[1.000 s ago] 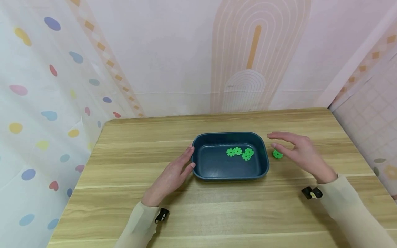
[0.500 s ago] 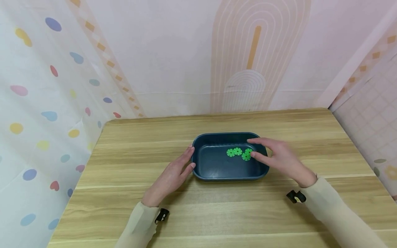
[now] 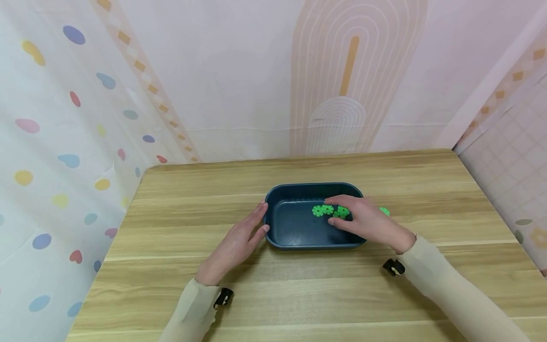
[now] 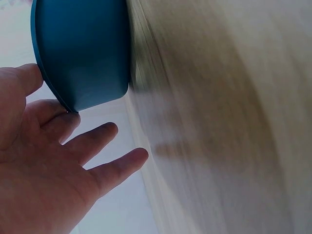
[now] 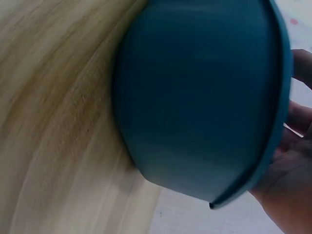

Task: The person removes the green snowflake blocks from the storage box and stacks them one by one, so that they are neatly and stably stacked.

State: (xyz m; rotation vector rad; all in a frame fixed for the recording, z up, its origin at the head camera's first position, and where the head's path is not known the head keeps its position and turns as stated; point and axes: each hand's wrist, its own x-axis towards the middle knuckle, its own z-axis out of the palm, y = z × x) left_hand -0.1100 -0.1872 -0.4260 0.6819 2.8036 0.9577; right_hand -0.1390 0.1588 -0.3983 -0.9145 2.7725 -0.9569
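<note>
A dark blue-green plastic basin (image 3: 295, 230) sits on the wooden table. Several green notched discs (image 3: 318, 211) lie on its floor, right of centre; the right hand partly covers some. My left hand (image 3: 232, 247) touches the left rim with extended fingers; in the left wrist view, thumb and forefinger of that hand (image 4: 53, 165) meet the rim while other fingers spread apart. My right hand (image 3: 369, 221) reaches over the right rim, thumb and forefinger apart just above the discs. The right wrist view has the basin's outer wall (image 5: 195, 97) in front of most of the right hand (image 5: 292, 161).
Another green disc (image 3: 385, 211) lies on the table (image 3: 205, 194) right of the basin, partly behind the right hand. A patterned cloth (image 3: 239, 80) hangs behind the table and along its left side. Each sleeve has a small black device (image 3: 393, 267) at the wrist.
My right hand has moved left, from above the disc on the table to above the discs in the basin. The left hand and the basin have stayed put.
</note>
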